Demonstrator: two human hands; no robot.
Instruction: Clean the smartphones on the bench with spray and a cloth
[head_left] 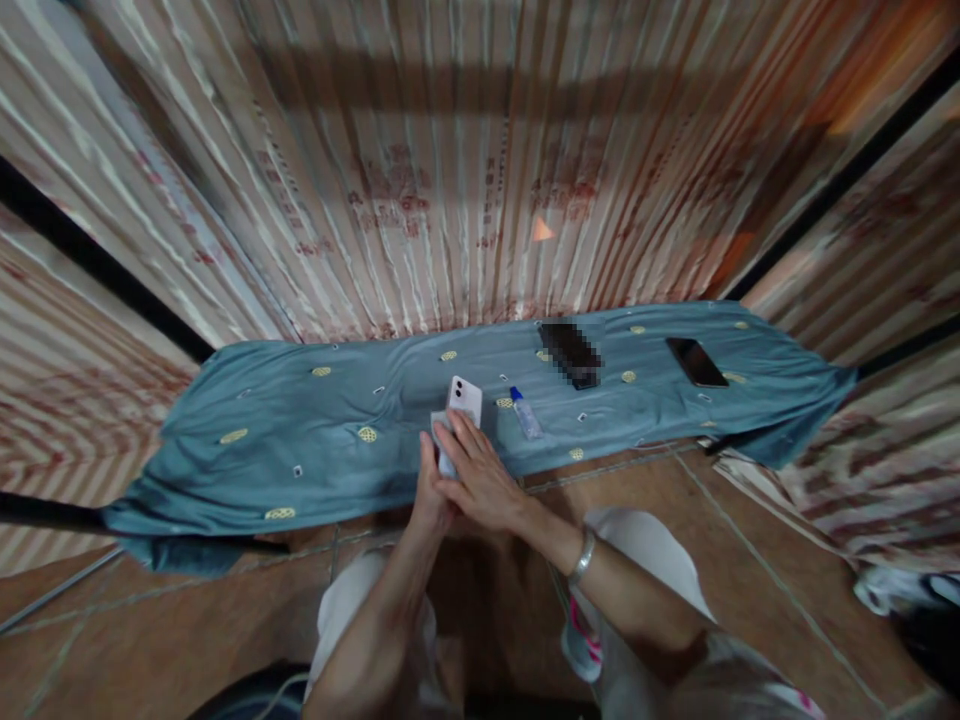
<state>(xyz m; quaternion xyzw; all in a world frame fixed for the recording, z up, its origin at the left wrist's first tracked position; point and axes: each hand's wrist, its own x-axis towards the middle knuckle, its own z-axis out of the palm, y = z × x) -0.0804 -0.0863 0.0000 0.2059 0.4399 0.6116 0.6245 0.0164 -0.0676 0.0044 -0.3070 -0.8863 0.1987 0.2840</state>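
Both hands, L (429,490) & R (480,475), grip white phone (463,400); no writing legible.

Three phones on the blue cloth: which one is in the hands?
The white phone, gripped by the left hand and right hand. The black phone and the blurred dark one lie untouched farther right.

Dim, warm light; strong wide-angle distortion.
Wall (450,150) lines are bowed and smeared toward the edges. An orange glow is seen upper right. One item on the cloth (300,440) is pixelated.
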